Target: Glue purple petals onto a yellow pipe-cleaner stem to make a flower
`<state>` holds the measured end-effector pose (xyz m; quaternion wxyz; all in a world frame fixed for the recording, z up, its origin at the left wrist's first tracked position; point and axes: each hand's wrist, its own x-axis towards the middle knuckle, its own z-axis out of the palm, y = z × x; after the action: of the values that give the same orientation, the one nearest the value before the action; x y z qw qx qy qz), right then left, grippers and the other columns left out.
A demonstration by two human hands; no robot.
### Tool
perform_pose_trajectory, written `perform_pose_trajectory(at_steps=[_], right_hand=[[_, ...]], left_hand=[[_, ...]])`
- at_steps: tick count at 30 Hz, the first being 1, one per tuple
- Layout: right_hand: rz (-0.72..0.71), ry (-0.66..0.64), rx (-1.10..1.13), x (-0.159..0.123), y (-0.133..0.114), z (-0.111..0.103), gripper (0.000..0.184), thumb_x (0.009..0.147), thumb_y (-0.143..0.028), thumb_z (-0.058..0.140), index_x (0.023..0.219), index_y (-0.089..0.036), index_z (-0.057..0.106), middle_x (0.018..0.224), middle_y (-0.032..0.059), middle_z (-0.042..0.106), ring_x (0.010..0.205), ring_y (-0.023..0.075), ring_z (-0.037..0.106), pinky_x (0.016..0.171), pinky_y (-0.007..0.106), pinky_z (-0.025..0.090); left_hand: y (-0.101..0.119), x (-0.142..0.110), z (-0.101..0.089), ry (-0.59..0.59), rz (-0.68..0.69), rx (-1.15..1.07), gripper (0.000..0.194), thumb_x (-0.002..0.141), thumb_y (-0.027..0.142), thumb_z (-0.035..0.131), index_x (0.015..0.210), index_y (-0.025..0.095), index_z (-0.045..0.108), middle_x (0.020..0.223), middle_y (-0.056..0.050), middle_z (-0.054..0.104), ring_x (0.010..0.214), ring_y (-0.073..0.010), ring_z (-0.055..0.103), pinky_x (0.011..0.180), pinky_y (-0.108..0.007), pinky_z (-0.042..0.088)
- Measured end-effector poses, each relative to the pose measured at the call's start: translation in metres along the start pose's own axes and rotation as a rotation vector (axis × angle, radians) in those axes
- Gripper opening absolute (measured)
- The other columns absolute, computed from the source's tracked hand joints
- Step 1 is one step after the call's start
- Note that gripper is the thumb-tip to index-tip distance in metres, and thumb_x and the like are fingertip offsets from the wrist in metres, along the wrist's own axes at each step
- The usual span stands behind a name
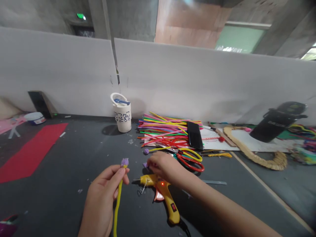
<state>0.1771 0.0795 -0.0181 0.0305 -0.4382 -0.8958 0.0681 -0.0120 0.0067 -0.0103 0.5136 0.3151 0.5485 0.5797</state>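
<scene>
Between its thumb and fingers, my left hand (110, 187) pinches a yellow pipe cleaner (118, 200) that hangs down, topped by a small purple tuft (124, 162). My right hand (164, 164) reaches across, its fingers curled together beside a small purple piece (145, 165) on the table; what they grip is hidden. A yellow glue gun (170, 204) with a glowing red light lies below the right hand, its nozzle pointing left. Just above that hand rests another purple bud (146, 151) on a yellow stem. Scissors with red and yellow handles (190, 161) lie to its right.
Behind the hands are a pile of coloured pipe cleaners (163, 130), a black phone (195, 135) and a white cup (122, 117). A black bottle (274, 121) and a curved tan braid (261, 161) lie right. Red sheet (32, 151) is left.
</scene>
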Motion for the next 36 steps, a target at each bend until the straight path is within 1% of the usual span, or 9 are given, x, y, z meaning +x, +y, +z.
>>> perform_pose_trajectory(at_steps=[3,6,12,18,24,28,30,33,36], right_hand=[[-0.112,-0.051,-0.058,0.019,-0.001,0.008,0.019,0.095,-0.028,0.058,0.108,-0.016,0.063,0.110,0.0062,0.065,0.096,0.0199,0.064,0.083,0.040,0.054],[-0.167,-0.078,-0.117,0.025,0.000,0.011,0.024,0.095,-0.030,0.058,0.114,-0.016,0.061,0.116,0.0077,0.063,0.099,0.0211,0.064,0.084,0.042,0.054],[-0.180,-0.101,-0.176,0.029,-0.006,0.011,0.025,0.095,-0.030,0.058,0.116,-0.016,0.060,0.118,0.0084,0.062,0.100,0.0218,0.063,0.085,0.042,0.054],[-0.176,-0.115,-0.115,0.030,-0.007,0.005,0.026,0.095,-0.030,0.059,0.117,-0.016,0.060,0.118,0.0082,0.062,0.100,0.0219,0.063,0.085,0.043,0.054],[-0.202,-0.193,0.038,0.037,0.002,-0.005,0.027,0.095,-0.031,0.058,0.118,-0.016,0.059,0.118,0.0080,0.062,0.099,0.0216,0.064,0.083,0.042,0.055],[-0.201,-0.234,0.162,0.045,0.002,-0.004,0.028,0.095,-0.031,0.059,0.119,-0.017,0.058,0.120,0.0084,0.061,0.100,0.0222,0.063,0.084,0.043,0.055],[-0.164,-0.210,0.245,0.047,0.002,-0.001,0.029,0.095,-0.031,0.059,0.120,-0.017,0.058,0.121,0.0085,0.061,0.101,0.0224,0.063,0.085,0.043,0.054],[-0.067,-0.115,0.422,0.047,0.006,0.003,0.029,0.095,-0.031,0.059,0.120,-0.016,0.058,0.119,0.0083,0.061,0.099,0.0221,0.064,0.083,0.042,0.055],[0.020,0.005,0.647,0.040,0.008,0.002,0.023,0.095,-0.030,0.058,0.112,-0.014,0.061,0.108,0.0067,0.065,0.090,0.0191,0.066,0.078,0.038,0.056]], left_hand=[[-0.003,0.002,0.001,-0.016,0.003,0.029,0.028,0.066,0.043,0.078,0.063,0.017,0.069,0.057,0.003,0.060,0.045,-0.0045,0.028,0.043,-0.018,0.020],[-0.003,0.002,0.001,-0.037,0.012,0.034,0.030,0.067,0.044,0.076,0.062,0.016,0.068,0.058,0.002,0.059,0.045,-0.0049,0.027,0.044,-0.019,0.018],[-0.003,-0.002,0.001,-0.065,-0.017,0.036,0.031,0.070,0.046,0.075,0.064,0.016,0.068,0.061,0.002,0.060,0.045,-0.0049,0.025,0.045,-0.021,0.016],[-0.003,-0.001,0.001,-0.073,-0.007,0.026,0.031,0.072,0.044,0.073,0.063,0.016,0.066,0.060,0.002,0.059,0.046,-0.0052,0.026,0.045,-0.021,0.016],[-0.001,-0.004,0.003,-0.089,0.004,0.032,0.026,0.074,0.040,0.072,0.064,0.016,0.067,0.058,0.002,0.057,0.046,-0.0058,0.026,0.044,-0.021,0.017],[-0.002,-0.003,0.002,-0.082,-0.012,0.018,0.027,0.074,0.040,0.072,0.064,0.016,0.067,0.060,0.002,0.058,0.044,-0.0049,0.024,0.044,-0.021,0.016],[-0.003,-0.002,0.001,-0.086,-0.008,0.013,0.028,0.074,0.040,0.072,0.063,0.016,0.066,0.060,0.002,0.058,0.045,-0.0047,0.025,0.044,-0.020,0.017],[-0.004,-0.001,0.001,-0.090,-0.003,0.026,0.027,0.075,0.040,0.071,0.063,0.016,0.066,0.061,0.002,0.059,0.045,-0.0049,0.027,0.044,-0.020,0.018],[-0.004,-0.001,0.003,-0.099,-0.004,0.041,0.025,0.076,0.039,0.071,0.067,0.016,0.068,0.060,0.001,0.060,0.046,-0.0052,0.028,0.044,-0.019,0.019]])
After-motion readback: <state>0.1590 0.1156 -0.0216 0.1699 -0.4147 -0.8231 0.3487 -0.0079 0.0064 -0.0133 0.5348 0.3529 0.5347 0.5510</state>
